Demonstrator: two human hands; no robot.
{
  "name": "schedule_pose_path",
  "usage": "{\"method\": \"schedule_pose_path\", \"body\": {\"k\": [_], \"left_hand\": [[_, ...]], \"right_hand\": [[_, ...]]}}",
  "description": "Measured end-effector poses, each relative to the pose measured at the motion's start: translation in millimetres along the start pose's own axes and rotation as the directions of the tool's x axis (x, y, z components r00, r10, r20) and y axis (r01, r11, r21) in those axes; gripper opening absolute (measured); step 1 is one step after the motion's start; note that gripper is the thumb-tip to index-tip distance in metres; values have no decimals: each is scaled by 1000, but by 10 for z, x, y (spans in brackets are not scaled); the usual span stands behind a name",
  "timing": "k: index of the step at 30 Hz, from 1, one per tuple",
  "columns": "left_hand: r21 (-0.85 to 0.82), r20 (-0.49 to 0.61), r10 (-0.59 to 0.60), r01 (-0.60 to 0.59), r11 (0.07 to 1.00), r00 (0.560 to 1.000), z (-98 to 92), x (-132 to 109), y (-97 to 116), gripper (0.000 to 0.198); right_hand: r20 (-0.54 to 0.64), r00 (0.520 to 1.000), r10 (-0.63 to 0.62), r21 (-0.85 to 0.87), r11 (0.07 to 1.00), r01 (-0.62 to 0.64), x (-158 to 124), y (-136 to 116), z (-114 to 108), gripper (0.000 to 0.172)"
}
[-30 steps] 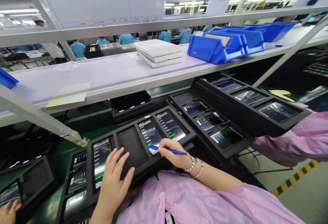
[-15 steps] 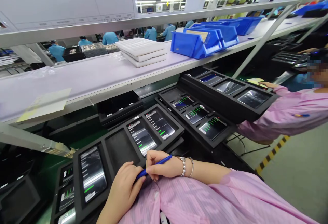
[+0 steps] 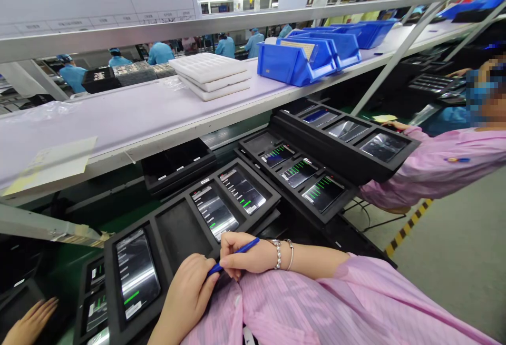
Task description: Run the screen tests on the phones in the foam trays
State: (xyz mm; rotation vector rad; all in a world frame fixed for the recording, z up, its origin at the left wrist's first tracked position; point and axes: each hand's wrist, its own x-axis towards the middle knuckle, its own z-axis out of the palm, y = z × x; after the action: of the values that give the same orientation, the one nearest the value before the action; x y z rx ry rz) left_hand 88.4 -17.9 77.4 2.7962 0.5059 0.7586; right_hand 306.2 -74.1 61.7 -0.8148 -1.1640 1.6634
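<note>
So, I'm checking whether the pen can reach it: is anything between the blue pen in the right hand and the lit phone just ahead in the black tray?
Nothing loose: only the raised edge of the black foam tray lies between the blue pen, held in the right hand, and the phone.

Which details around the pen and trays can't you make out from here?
Head view:
- Writing on the device screens: too small to read.
- Label on the black tray: too small.
- Lower-left tray: cut off by the bottom edge.
- Blue pen's tip: lost against the left hand.
</note>
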Motion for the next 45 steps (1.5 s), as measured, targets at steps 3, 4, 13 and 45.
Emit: {"method": "schedule_pose_path", "body": {"k": [3,4,13,45], "left_hand": [[-7,4,-8,8,1000,1000,5,-14,-5,23],[-14,9,-15,15,1000,1000,2,-16,-6,22],[-92,63,14,-8,996,998,-79,52,1,18],[-386,214,-171,244,890,962,-34,4,108,30]], "right_hand": [[1,1000,-7,-15,1000,7,-2,-12,-7,56],[3,1000,-9,-17,1000,9,-3,-19,-5,55],[30,999,-44,-57,997,45,-17,-111,-9,53],[-659,681,-318,-611,755,-238,-602,-487,-1336,36]]}}
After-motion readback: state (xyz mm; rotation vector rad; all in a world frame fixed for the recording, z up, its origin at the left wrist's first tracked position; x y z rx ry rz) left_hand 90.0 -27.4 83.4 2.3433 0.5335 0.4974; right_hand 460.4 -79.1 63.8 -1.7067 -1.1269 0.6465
